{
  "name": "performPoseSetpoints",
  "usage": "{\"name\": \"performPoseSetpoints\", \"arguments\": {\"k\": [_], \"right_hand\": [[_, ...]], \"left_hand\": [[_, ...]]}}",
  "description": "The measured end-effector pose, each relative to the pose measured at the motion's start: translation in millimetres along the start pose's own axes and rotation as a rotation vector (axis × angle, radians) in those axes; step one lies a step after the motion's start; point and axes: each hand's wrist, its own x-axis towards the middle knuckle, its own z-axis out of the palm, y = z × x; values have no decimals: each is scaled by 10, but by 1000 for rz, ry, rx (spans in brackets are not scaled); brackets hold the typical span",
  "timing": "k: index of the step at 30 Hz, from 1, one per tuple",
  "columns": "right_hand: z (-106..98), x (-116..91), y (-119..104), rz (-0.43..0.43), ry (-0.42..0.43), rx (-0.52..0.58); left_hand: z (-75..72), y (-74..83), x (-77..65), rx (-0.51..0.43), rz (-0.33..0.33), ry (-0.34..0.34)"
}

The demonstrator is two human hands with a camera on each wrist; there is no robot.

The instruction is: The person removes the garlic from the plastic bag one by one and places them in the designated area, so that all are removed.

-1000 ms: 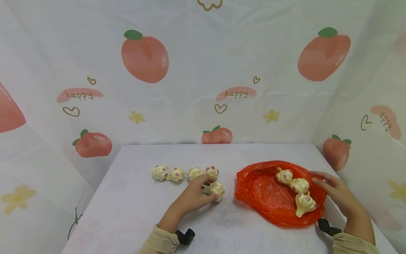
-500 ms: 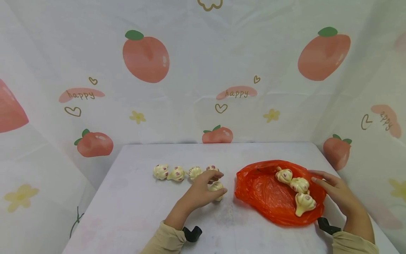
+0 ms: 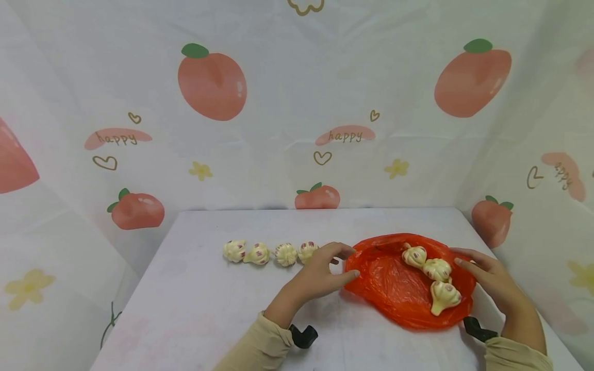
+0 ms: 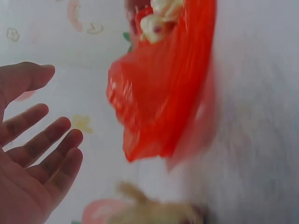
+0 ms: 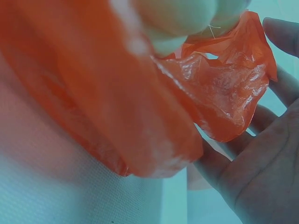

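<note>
My left hand (image 3: 325,273), fingers apart and holding nothing, hangs by the left rim of a red plastic bag (image 3: 394,288) in the head view. In the left wrist view its palm and spread fingers show nothing between them; a blurred garlic bulb (image 4: 154,212) lies low in that view. Three garlic bulbs (image 3: 436,270) sit inside the bag's right half. At the bag's right rim is my right hand (image 3: 496,283). The right wrist view shows its relaxed fingers (image 5: 238,144) behind the bag's side, with the thumb apart from them.
Several garlic bulbs (image 3: 285,254) form a row on the white table (image 3: 209,309), left of the bag. A fruit-printed cloth (image 3: 278,103) hangs behind and along the sides. Black wrist mounts (image 3: 303,336) stick out below both hands.
My left hand has let go of a garlic bulb left of the bag and moved right to the bag's left rim, fingers open. The right hand stays at the bag's right side.
</note>
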Motion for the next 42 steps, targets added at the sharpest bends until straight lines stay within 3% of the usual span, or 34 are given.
{"name": "performPoseSetpoints", "arguments": {"k": [6,16,24,42], "right_hand": [[-3,-7,1,-3,-3,-1],[-3,-15,-33,-10,-8,-40],[-2,6,-10,-46,7,-32],[-30,22,30,-22,-2,-49]], "left_hand": [[187,93,120,-15,10,-74],[478,140,306,-27,127,-157],[658,152,426,-42,106,-147],[1053,251,598,34,95,-221]]}}
